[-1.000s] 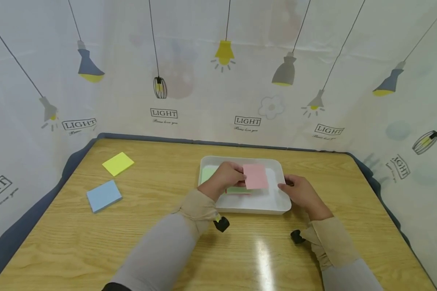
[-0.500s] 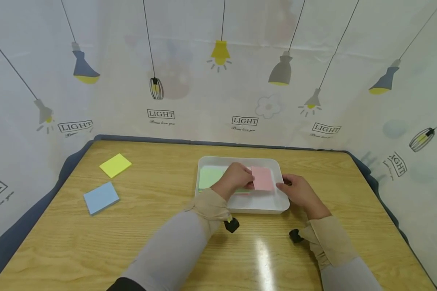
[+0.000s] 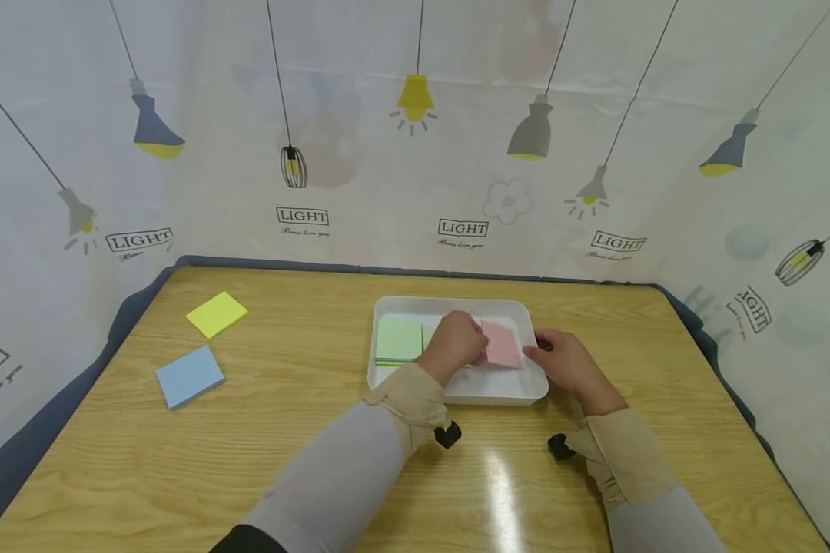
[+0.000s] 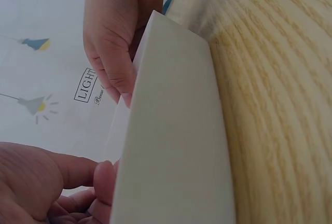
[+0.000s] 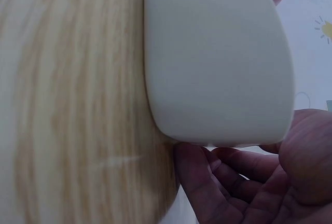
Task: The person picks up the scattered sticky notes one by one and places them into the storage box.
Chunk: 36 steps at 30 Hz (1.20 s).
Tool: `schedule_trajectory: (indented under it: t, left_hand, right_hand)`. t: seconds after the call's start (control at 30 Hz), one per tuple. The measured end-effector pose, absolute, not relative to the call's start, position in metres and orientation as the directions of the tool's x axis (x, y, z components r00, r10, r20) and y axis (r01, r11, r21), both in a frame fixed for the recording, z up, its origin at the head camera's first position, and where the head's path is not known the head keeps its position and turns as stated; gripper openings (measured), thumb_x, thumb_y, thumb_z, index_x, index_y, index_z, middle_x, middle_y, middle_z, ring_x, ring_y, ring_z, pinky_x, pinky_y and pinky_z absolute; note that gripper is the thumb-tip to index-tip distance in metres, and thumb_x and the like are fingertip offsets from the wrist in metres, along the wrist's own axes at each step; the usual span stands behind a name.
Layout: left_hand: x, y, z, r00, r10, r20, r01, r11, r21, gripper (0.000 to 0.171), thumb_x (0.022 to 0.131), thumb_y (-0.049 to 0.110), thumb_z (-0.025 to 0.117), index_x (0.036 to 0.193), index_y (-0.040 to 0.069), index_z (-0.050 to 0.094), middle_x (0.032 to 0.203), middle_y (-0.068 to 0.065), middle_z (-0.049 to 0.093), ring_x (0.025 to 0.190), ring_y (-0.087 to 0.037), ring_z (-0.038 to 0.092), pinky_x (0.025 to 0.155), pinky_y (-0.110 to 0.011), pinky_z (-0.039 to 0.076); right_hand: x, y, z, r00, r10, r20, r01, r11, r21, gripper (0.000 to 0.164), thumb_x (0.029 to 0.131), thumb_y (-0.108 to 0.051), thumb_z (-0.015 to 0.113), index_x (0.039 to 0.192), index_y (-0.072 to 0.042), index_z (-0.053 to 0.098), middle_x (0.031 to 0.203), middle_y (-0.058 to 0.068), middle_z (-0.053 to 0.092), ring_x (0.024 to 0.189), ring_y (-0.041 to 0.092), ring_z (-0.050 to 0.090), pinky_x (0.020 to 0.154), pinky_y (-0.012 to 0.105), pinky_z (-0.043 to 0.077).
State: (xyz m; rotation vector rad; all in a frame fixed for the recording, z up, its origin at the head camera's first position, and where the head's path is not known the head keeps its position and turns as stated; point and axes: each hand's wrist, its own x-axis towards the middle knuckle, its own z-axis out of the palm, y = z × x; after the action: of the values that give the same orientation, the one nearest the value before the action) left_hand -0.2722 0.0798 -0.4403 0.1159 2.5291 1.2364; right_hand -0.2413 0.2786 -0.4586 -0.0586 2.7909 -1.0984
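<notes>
A white tray (image 3: 380,374) lies on the wooden table. Inside it, toward the right, my left hand (image 3: 456,338) pinches a pink sticky note pad (image 3: 503,346) by its left edge; the pad is slightly tilted. A light green sticky note pad (image 3: 399,338) rests at the tray's left, over a brighter green layer. Another green piece is mostly hidden behind the left hand. My right hand (image 3: 574,365) grips the tray's right end, thumb at the rim and fingers against the outer wall, as the right wrist view also shows. From the left wrist view, the tray wall (image 4: 174,125) covers the left fingertips.
On the table's left side lie a yellow sticky note pad (image 3: 217,314) and a thicker blue one (image 3: 190,376). A pale curtain (image 3: 380,177) printed with lamps stands behind the table (image 3: 304,338).
My left hand has moved right and lowered the pink pad into the tray, uncovering more of the green pad at left. The right hand keeps its grip on the tray.
</notes>
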Motion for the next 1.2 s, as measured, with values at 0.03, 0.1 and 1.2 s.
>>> schedule_trajectory:
  t: [0.03,0.1,1.2]
  left_hand:
    - [-0.271,0.08,-0.44,-0.946,0.21,-0.245,-0.062,0.627,0.777,0.016,0.087,0.013,0.059,0.093,0.0,0.067,0.059,-0.002,0.067,0.052,-0.008,0.059,0.053,-0.021,0.043]
    - [-0.27,0.081,-0.441,-0.947,0.205,-0.246,-0.061,0.637,0.769,0.019,0.088,0.015,0.06,0.097,0.0,0.066,0.06,-0.002,0.066,0.051,-0.008,0.059,0.053,-0.022,0.044]
    - [-0.251,0.055,-0.406,-0.956,0.292,-0.009,0.231,0.777,0.586,0.036,0.093,0.038,0.049,0.119,0.014,0.058,0.094,0.003,0.067,0.072,-0.006,0.054,0.066,-0.031,0.051]
  right_hand:
    - [-0.241,0.279,-0.458,-0.989,-0.09,-0.118,0.014,0.733,-0.681,0.044,0.093,-0.026,0.054,0.128,0.002,0.051,0.124,0.023,0.056,0.109,0.031,0.05,0.093,0.051,0.045]
    - [-0.241,0.278,-0.458,-0.988,-0.087,-0.129,0.024,0.734,-0.679,0.045,0.093,-0.026,0.053,0.128,0.002,0.05,0.125,0.023,0.056,0.11,0.031,0.05,0.094,0.051,0.044]
    - [-0.242,0.276,-0.458,-0.985,-0.074,-0.154,0.048,0.744,-0.667,0.045,0.094,-0.027,0.052,0.13,0.0,0.049,0.125,0.022,0.055,0.109,0.031,0.049,0.094,0.052,0.044]
